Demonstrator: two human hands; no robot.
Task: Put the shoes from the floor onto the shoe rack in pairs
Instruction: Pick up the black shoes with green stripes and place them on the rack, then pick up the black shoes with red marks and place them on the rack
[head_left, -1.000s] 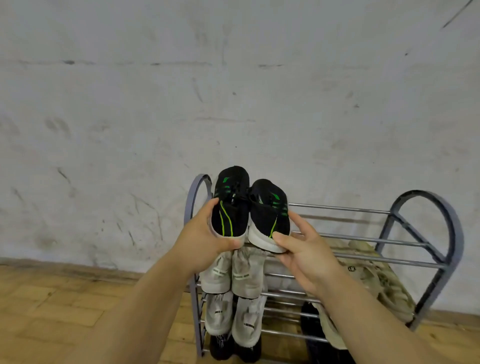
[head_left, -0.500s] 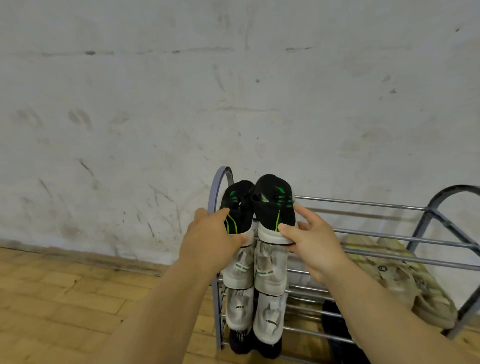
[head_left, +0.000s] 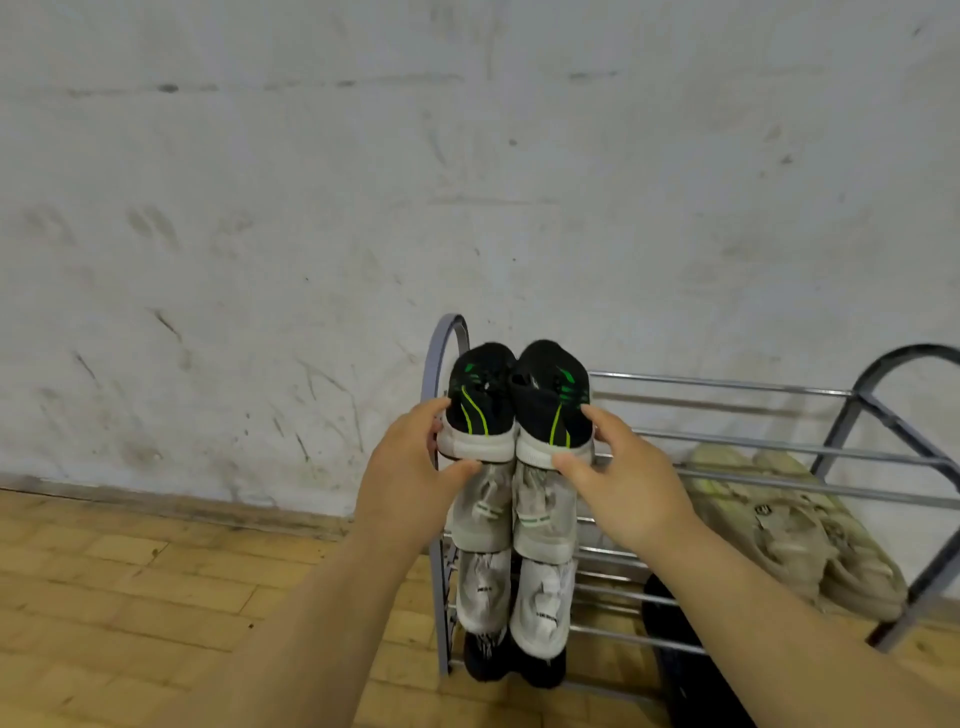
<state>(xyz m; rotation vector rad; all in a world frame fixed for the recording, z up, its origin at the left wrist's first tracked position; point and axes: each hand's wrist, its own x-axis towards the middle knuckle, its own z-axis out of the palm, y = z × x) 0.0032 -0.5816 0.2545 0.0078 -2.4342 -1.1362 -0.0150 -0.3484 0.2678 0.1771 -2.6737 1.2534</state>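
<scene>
Two black shoes (head_left: 540, 405) sit side by side, touching, at the left end of the shoe rack (head_left: 441, 613). They are level with its top tier, a little toward 5 o'clock from the middle of the view. Their toes point to 12 o'clock and their heels face the person. I cannot tell whether the soles bear on the bars yet.

The left hand (head_left: 410, 467) grips the heel of the left shoe, thumb under the sole and fingers along its outer side. The right hand (head_left: 618, 483) holds the other heel the same way.

The main risk is letting go too early. The tier is only thin round bars with gaps between them, and the heels overhang the front one, so a shoe with too little sole on the bars would likely tip back and drop toward the floor (head_left: 130, 597). A hard push toward 12 o'clock could send the toes between the bars or skew the pair apart.

The shoes look like soft black knit with bright green stripes over thick, whitish, rounded soles. The rack is smooth grey metal with arched ends. At 6 o'clock from the black pair hang scuffed white shoes (head_left: 545, 519), and at 3 to 4 o'clock lie limp beige shoes (head_left: 795, 530). The floor is yellowish wood blocks, and the wall (head_left: 467, 182) is rough, stained plaster.
</scene>
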